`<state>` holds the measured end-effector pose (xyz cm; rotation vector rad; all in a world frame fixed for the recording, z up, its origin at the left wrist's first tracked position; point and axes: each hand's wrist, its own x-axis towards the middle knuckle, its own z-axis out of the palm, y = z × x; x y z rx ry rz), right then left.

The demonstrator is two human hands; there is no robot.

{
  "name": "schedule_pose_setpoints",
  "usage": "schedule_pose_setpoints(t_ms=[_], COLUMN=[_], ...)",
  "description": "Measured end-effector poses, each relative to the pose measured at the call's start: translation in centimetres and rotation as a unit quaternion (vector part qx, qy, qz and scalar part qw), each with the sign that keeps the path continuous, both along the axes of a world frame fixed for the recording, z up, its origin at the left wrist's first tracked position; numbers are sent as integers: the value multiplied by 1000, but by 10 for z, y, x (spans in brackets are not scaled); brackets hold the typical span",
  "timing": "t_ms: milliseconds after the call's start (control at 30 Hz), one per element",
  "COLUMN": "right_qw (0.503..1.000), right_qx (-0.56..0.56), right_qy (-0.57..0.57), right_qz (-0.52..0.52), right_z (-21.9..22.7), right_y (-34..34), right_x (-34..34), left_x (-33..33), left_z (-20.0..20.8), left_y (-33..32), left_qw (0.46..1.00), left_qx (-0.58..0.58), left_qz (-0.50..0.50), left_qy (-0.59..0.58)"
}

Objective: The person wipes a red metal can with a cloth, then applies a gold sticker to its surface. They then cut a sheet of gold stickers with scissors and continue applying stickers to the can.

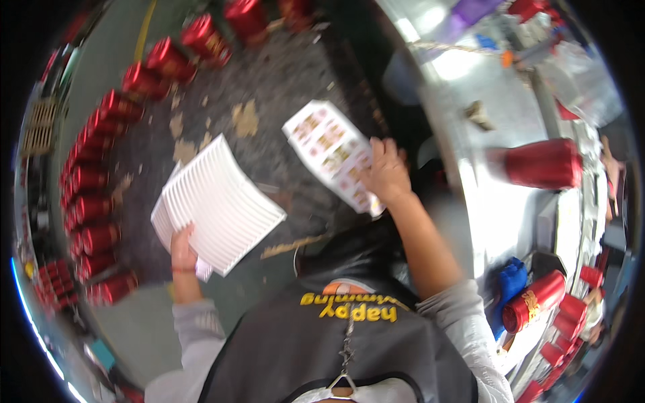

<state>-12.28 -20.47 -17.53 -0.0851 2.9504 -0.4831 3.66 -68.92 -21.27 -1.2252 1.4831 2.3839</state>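
Left hand (181, 248) clamps the white stack (216, 205) from below; right hand (386, 171) pinches one printed sheet (330, 153). Best practice: keep the stack fanned, lift single sheets cleanly.

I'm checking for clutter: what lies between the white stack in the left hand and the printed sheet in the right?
Head view: only dark, scrap-littered floor separates the fanned white card stack from the white printed sheet.

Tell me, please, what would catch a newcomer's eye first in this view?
Most striking is the thick stack of white sheets fanned out in the left hand, just left of centre. Beside it, the right hand holds a printed white card over the dark floor. Rows of shiny red cans curve along the left edge, and one more red can lies on the metal table at right.
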Motion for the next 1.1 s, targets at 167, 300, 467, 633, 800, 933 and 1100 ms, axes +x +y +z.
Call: schedule_pose_setpoints(t_ms=[167, 300, 467, 633, 800, 933, 1100], right_qw=[980, 969, 965, 988, 966, 843, 788], right_qx=[75, 20, -95, -68, -194, -469, -605], right_qy=[-174, -234, -245, -138, -169, -255, -113], right_qz=[-57, -74, -28, 25, -37, -65, -31], right_z=[14, 10, -18, -36, -19, 16, 59], right_y=[-1, 9, 28, 26, 21, 33, 30], right_x=[-24, -38, -35, -27, -1, 4, -2], left_x=[12, 6, -8, -44, -90, -116, -152], left_z=[0, -12, 9, 33, 39, 29, 72], left_y=[12, 6, 34, 86, 206, 260, 285], left_qw=[970, 815, 657, 836, 956, 973, 929], left_qx=[-239, -559, -718, -517, 1, -53, 84], left_qz=[4, -113, -167, -115, -220, -206, -264], left_qy=[44, -108, -154, 145, 195, 89, 247])
